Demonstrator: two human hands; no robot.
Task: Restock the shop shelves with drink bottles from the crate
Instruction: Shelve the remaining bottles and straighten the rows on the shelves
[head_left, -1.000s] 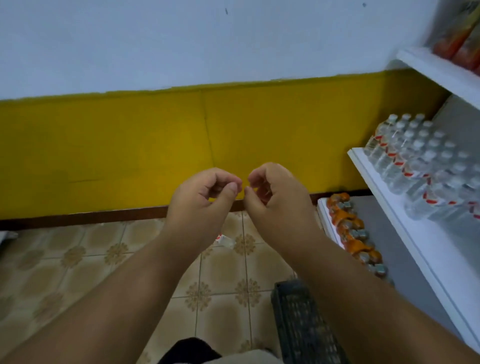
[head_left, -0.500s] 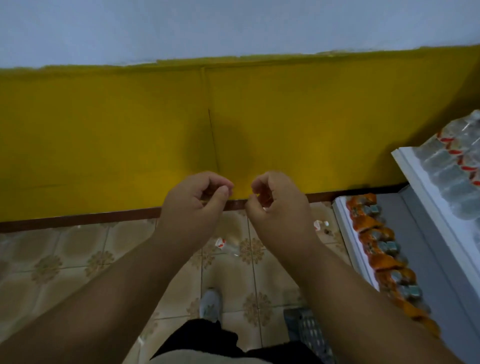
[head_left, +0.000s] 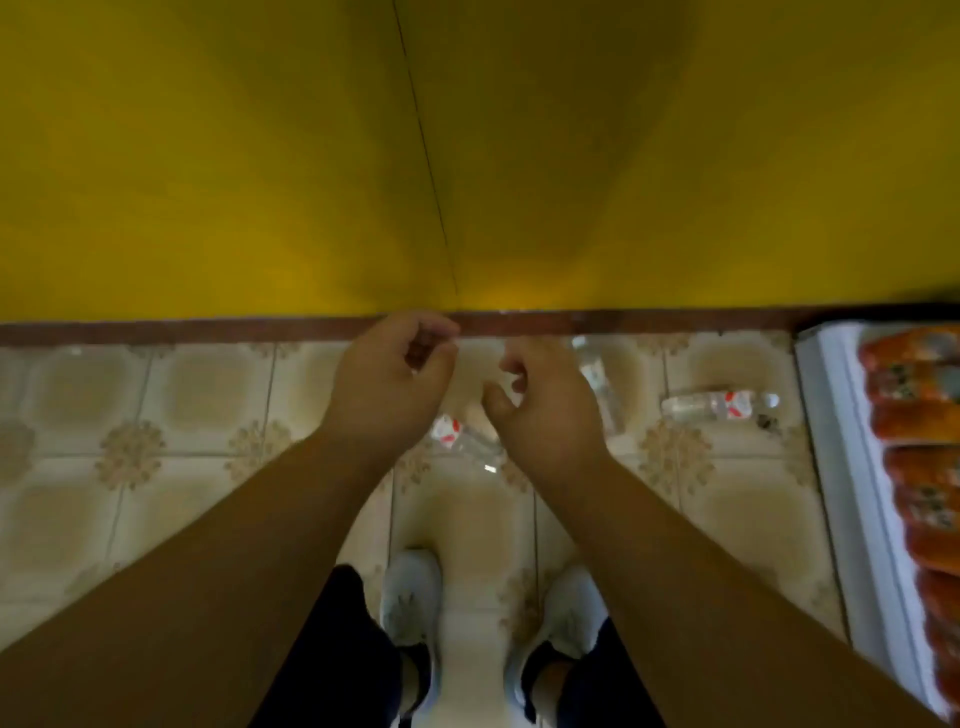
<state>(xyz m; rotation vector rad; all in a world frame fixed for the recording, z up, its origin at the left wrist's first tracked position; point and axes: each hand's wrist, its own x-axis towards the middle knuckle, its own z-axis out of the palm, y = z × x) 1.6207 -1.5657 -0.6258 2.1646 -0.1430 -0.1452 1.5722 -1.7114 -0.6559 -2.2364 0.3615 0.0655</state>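
My left hand (head_left: 389, 374) and my right hand (head_left: 545, 410) hover side by side above the tiled floor, a small gap between them. Fingers on both are curled, thumbs near the forefingers, and I see nothing in either. Three clear drink bottles with red-and-white labels lie on the floor. One bottle (head_left: 719, 405) lies to the right, one (head_left: 462, 439) shows below and between my hands, and one (head_left: 592, 371) is partly hidden behind my right hand. The crate is out of view.
A low white shelf (head_left: 831, 441) at the right edge carries a row of orange-wrapped bottles (head_left: 914, 415). A yellow wall (head_left: 467, 156) with a brown skirting stands close ahead. My two white shoes (head_left: 410, 592) stand on the tiles below.
The view has tipped down to the floor; the upper shelves and the crate have left the frame. My hands have drawn slightly apart, still curled.
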